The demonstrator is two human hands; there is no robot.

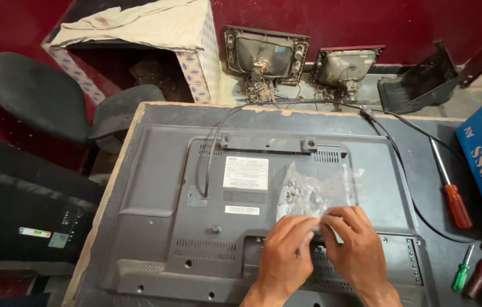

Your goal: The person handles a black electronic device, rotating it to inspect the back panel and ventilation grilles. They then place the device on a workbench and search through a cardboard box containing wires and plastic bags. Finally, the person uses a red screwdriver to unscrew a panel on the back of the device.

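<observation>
Clear plastic bag (316,190): small, crumpled, see-through, glare on its folds. Lies flat on the rear panel of the television, right of the white label, near the panel's middle. Holds a loose cluster of small metal screws (297,192), bunched toward its left half. Its lower edge is pinched between fingertips; the rest spreads upward, wrinkled.

Television (264,213): flat-panel set, face down on the desk, dark grey plastic back upward. Raised central housing with vent slots along top and bottom, screw holes along the lower edge, a black cable running off its top.
</observation>
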